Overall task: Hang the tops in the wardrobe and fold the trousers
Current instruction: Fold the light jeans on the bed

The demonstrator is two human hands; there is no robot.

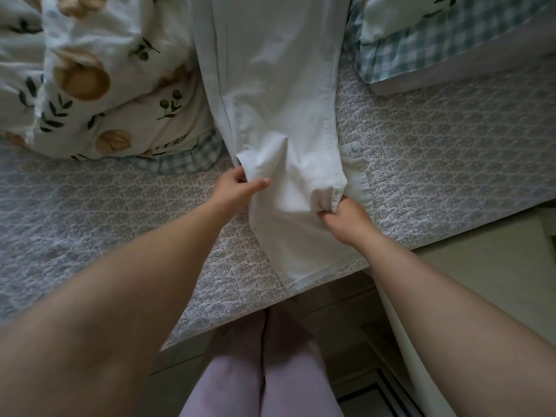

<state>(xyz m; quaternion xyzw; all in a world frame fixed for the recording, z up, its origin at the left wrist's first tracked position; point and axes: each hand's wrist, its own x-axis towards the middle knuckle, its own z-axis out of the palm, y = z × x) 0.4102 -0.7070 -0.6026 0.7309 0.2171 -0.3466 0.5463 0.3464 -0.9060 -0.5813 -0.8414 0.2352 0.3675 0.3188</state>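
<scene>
You hold the white trousers [270,85] on the bed [451,152].
Left hand [237,185] pinches fabric at 9 o'clock; right hand [343,215] clutches the hem at 4.

Obs: trousers [270,85] are white woven cloth, matt, with raised stitched seams and hem; it creases softly where I hold it. The bedspread [436,152], out to the bed's near edge, is quilted cloth, puckered, printed, matt. At the far left corner, duvet [99,85]: smooth printed cloth, dull finish, gingham frill. At the far right corner, pillow [421,34]: gingham woven cloth. My legwear [240,371]: lilac cloth, soft, matt.
</scene>
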